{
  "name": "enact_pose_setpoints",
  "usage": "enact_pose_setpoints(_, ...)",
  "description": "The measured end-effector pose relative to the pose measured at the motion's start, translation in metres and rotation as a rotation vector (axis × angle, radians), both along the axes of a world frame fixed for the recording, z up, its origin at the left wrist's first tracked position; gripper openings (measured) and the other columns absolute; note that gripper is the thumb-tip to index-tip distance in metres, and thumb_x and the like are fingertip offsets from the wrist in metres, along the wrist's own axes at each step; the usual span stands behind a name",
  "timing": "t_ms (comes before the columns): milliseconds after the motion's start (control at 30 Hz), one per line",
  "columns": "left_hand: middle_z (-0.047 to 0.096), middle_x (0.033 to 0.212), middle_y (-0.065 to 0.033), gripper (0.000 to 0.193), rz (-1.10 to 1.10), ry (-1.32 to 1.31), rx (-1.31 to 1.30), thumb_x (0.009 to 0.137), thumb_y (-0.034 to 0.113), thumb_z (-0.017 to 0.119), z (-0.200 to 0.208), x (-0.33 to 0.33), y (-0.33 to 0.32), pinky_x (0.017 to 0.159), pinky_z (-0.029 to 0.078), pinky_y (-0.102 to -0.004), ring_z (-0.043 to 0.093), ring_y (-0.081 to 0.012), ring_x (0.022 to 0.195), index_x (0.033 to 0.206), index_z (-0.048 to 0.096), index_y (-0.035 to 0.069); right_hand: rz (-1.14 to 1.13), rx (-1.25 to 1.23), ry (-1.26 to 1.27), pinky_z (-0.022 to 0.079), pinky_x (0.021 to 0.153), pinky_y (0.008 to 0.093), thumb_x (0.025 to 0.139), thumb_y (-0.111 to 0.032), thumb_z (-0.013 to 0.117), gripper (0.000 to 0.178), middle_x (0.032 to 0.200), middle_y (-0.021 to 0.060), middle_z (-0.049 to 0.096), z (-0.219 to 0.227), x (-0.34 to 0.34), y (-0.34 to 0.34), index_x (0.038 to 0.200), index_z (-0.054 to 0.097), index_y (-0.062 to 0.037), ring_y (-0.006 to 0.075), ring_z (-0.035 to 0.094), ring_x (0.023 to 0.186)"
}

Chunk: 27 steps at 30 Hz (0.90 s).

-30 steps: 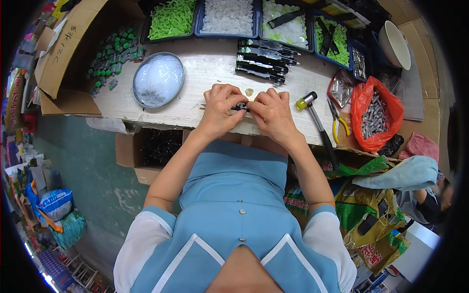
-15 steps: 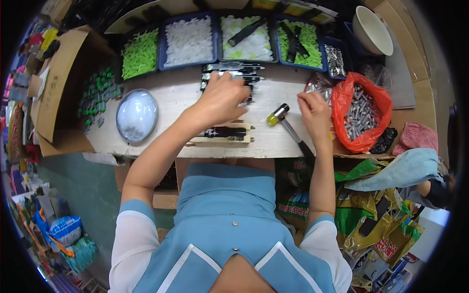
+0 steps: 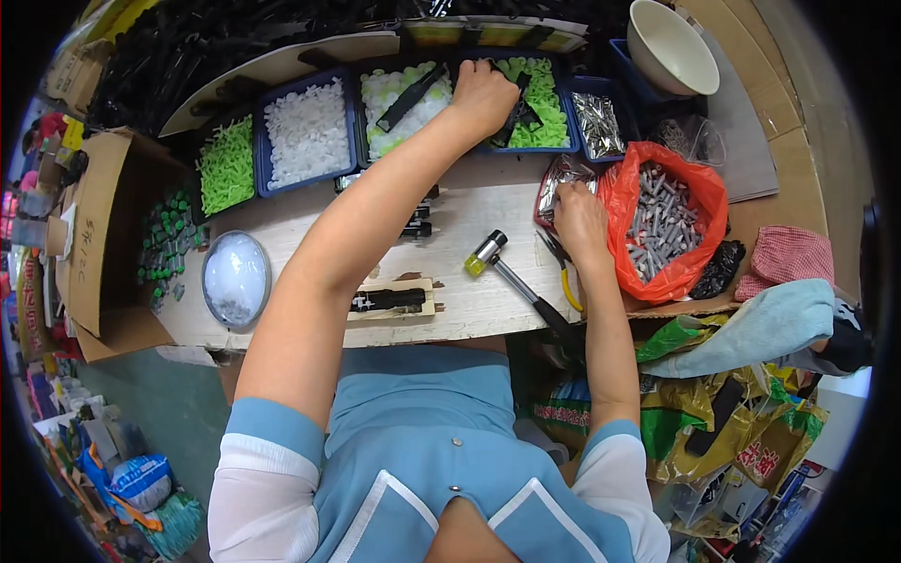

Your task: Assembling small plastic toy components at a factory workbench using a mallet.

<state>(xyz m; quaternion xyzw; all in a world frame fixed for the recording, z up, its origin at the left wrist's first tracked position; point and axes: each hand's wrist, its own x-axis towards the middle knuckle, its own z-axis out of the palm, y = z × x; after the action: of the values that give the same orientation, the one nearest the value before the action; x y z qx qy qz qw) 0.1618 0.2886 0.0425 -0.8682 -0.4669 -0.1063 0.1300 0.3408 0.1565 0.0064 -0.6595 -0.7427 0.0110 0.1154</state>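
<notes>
My left hand (image 3: 483, 98) reaches over the far tray of green pieces (image 3: 540, 94), fingers curled down beside a black plastic part (image 3: 518, 117); its grip is partly hidden. My right hand (image 3: 580, 223) has its fingertips bunched at a clear bag of small shiny metal parts (image 3: 563, 178); anything pinched there is too small to make out. Between my arms a mallet (image 3: 488, 251) with a yellow and metal head lies on the table. A wooden jig (image 3: 430, 298) cradles a black part (image 3: 388, 299). Several black pieces (image 3: 418, 228) lie partly behind my left forearm.
Trays of white caps (image 3: 305, 131), green sticks (image 3: 227, 169) and metal pins (image 3: 599, 124) line the back. A red bag (image 3: 709, 235) holds grey cylinders. A round dish (image 3: 235, 281), a carton (image 3: 103, 230), yellow-handled pliers (image 3: 570, 286) and a bowl (image 3: 671, 52) stand around.
My left hand has moved from the black pieces mid-table to the far green tray. My right hand has come onto the clear bag. The view has shifted.
</notes>
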Motion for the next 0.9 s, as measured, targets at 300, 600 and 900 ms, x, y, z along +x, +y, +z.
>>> enact_pose_setpoints(300, 0.063, 0.089, -0.0153, 0.015, 0.018, -0.024, -0.159, 0.067, 0.002, 0.056, 0.007, -0.002, -0.007, 0.07, 0.046, -0.0421, 0.06, -0.0323, 0.085, 0.076, 0.067, 0.005, -0.016, -0.009, 0.005, 0.048, 0.066, 0.0479, 0.071, -0.003, 0.053, 0.015, 0.083, 0.0222, 0.059, -0.002, 0.002, 0.001, 0.083, 0.059, 0.0015, 0.0404, 0.059, 0.074)
enact_pose_setpoints(600, 0.061, 0.087, -0.017, 0.021, -0.046, -0.364, -0.349, 0.065, 0.001, 0.064, 0.017, -0.023, -0.007, 0.071, 0.049, -0.0364, 0.06, -0.0334, 0.08, 0.085, 0.067, 0.0, 0.025, 0.162, 0.12, 0.048, 0.061, 0.0431, 0.071, -0.004, 0.054, 0.014, 0.078, 0.0214, 0.059, 0.001, 0.008, -0.007, 0.083, 0.061, -0.0012, 0.038, 0.06, 0.069)
enact_pose_setpoints(900, 0.061, 0.081, -0.0132, 0.01, -0.082, -1.837, -1.22, 0.083, 0.001, 0.058, 0.02, -0.089, -0.151, 0.058, 0.053, -0.0333, 0.061, -0.018, 0.064, 0.092, 0.058, -0.004, -0.021, -0.258, 1.453, 0.041, 0.061, 0.0185, 0.084, -0.008, 0.061, 0.01, 0.078, -0.0037, 0.059, 0.049, -0.032, -0.047, 0.091, 0.064, -0.0025, 0.0031, 0.05, 0.069)
